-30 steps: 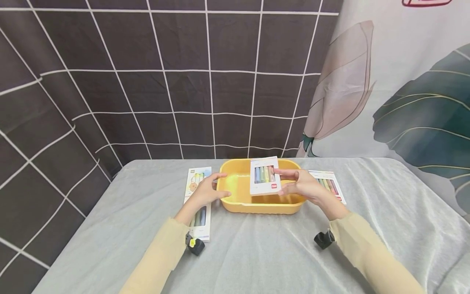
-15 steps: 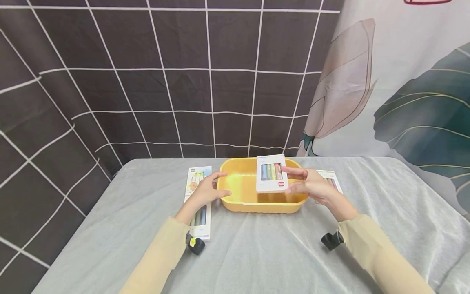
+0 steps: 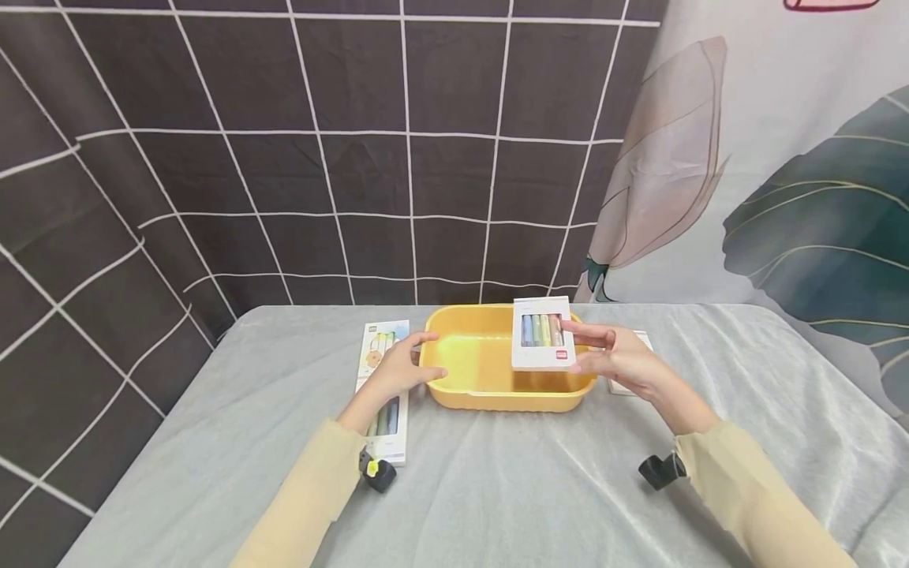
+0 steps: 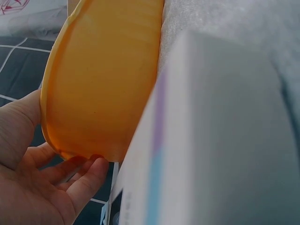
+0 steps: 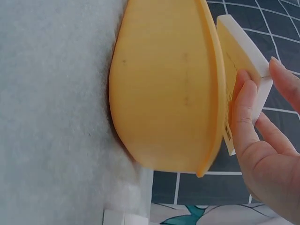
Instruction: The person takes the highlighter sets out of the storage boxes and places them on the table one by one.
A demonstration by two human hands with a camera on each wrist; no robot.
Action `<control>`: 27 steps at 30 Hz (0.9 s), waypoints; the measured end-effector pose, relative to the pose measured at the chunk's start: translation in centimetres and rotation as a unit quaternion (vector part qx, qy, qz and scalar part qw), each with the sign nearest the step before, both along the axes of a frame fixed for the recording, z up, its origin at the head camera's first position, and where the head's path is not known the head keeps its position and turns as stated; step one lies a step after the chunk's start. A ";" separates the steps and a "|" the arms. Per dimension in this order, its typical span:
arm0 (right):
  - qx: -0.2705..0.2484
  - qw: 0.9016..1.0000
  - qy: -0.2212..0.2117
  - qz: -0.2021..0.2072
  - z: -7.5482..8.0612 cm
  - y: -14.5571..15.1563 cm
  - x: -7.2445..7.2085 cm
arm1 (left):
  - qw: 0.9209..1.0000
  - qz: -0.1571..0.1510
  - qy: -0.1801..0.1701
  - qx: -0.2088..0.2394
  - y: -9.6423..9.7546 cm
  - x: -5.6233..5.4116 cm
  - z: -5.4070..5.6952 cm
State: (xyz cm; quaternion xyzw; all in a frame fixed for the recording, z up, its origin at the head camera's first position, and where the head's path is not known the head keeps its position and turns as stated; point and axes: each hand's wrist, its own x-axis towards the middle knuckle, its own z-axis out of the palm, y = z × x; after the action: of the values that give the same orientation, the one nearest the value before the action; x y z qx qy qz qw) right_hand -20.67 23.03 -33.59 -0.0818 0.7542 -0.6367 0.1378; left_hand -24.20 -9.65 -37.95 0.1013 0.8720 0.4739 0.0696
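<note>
A yellow plastic basin (image 3: 490,401) stands on the cloth-covered table. My left hand (image 3: 394,369) grips its left end, the thumb over the rim and the fingers curled on the outer side. My right hand (image 3: 632,363) pinches a small white box (image 3: 540,334) by its right edge, between thumb and fingers. Through the box's window show several coloured sticks, like crayons. The box is held above the right part of the basin, its lower edge above the basin floor. In the right wrist view, the white box (image 5: 247,44) is tilted beside the basin's rim.
A long white package (image 3: 383,451) with windows lies left of the basin, partly under the left forearm. Another white box (image 3: 622,389) lies right of the basin, mostly hidden behind the right hand. A dark gridded cloth (image 3: 355,173) hangs behind the table.
My right hand has moved to the right with the white box, which now covers more of the box lying behind the hand. The left hand and the basin have stayed put.
</note>
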 end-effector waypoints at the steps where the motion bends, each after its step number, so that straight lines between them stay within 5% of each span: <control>1: 0.002 1.000 0.002 -0.002 0.0 0.2 0.1 | 1.000 0.000 0.000 0.001 0.0 0.0 0.0; 20: -0.006 1.000 0.013 -0.007 0.3 2.9 1.2 | 1.000 -0.002 0.001 0.008 -0.1 0.0 0.0; 27: -0.045 0.999 0.009 0.004 0.1 3.8 1.4 | 1.000 -0.003 0.002 0.007 -0.1 0.1 0.0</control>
State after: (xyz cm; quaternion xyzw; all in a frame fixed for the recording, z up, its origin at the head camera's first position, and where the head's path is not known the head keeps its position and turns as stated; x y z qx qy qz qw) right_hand -19.23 26.78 -33.52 -0.0963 0.7256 -0.6690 0.1296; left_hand -24.10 -9.76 -37.94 0.1053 0.8686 0.4793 0.0690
